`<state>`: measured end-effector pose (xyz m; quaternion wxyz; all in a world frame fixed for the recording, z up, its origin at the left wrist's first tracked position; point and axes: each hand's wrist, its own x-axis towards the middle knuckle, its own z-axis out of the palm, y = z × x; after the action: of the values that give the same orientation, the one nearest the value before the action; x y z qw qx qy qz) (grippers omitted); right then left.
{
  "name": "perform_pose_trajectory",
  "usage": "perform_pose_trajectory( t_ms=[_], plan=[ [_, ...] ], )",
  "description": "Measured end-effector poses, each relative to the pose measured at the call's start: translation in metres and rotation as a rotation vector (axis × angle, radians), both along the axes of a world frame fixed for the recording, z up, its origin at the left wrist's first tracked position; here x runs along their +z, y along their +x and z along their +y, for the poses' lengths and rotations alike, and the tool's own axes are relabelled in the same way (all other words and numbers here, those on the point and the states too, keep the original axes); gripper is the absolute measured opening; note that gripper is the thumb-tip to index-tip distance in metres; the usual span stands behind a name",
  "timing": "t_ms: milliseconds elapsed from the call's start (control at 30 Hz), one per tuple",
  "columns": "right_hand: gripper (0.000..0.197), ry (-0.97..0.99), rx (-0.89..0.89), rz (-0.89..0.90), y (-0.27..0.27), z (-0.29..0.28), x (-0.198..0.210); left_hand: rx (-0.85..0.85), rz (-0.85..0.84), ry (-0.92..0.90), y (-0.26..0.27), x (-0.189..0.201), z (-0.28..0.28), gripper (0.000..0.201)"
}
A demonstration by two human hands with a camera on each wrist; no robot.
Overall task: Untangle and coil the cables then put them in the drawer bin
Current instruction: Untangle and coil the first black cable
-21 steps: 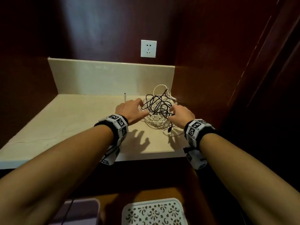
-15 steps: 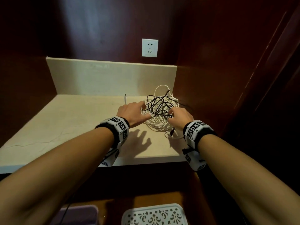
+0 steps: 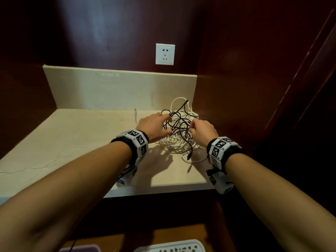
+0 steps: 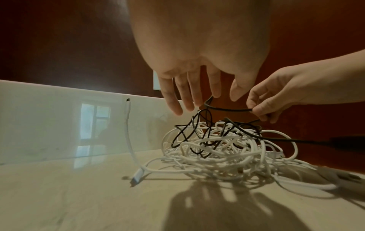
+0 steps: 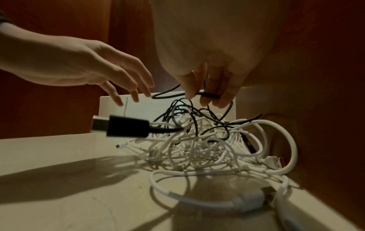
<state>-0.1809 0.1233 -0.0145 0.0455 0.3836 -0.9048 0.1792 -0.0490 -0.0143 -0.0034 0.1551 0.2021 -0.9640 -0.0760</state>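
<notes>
Our left hand (image 3: 153, 126) hovers with fingers (image 4: 178, 100) spread loose over the tangle of white cables (image 3: 177, 140) on the counter (image 3: 76, 142). Right hand (image 3: 203, 132) pinches the black cable (image 4: 227, 109), which only the wrist views show clearly.

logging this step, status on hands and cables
Right hand pinches black cable. Left hand open above it, fingers spread. Black cable tangled through white cable pile.
</notes>
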Motion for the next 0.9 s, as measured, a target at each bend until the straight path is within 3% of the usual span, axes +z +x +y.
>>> perform_pose_trajectory(
  t_ms=[200,533,900],
  plan=[
    [0.005,-0.106,0.034,0.004,-0.005,0.011,0.014,-0.037,0.077,-0.002,-0.022,0.007,0.005,0.028],
    [0.008,-0.212,0.146,0.043,-0.001,0.012,0.028,-0.020,0.047,0.052,-0.029,0.014,0.005,0.029],
    [0.021,-0.102,0.220,0.115,0.001,0.004,0.031,0.044,0.141,0.105,-0.002,0.026,-0.011,0.026]
  ],
)
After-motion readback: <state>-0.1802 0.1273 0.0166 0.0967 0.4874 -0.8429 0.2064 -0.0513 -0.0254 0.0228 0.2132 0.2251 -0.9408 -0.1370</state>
